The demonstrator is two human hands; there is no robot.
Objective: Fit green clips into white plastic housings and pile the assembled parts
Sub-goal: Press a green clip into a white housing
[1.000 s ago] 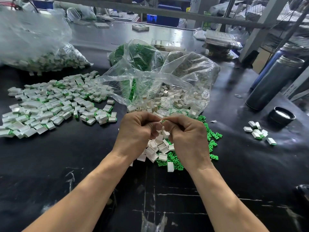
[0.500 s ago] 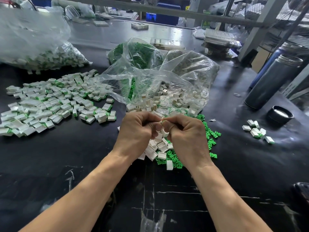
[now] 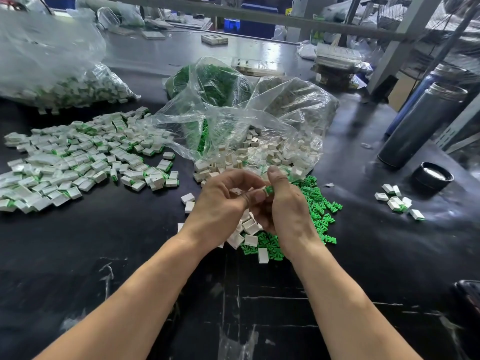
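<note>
My left hand (image 3: 223, 201) and my right hand (image 3: 285, 206) meet above the middle of the black table. Between their fingertips sits a white housing with a green clip (image 3: 267, 189), pinched by both hands. Under the hands lie loose white housings (image 3: 250, 227) and a spread of loose green clips (image 3: 322, 206). A large pile of assembled parts (image 3: 78, 162) covers the table to the left. A clear bag of white housings (image 3: 262, 152) lies open just behind the hands, with a bag of green clips (image 3: 213, 84) behind it.
A big clear bag of assembled parts (image 3: 65, 89) sits at the far left. On the right stand a dark metal flask (image 3: 420, 126), its black lid (image 3: 432, 176) and a few assembled parts (image 3: 397, 202). A metal frame and clutter fill the back.
My right thumb has lifted and the green clip now shows between the fingertips. Both hands stay over the same spot.
</note>
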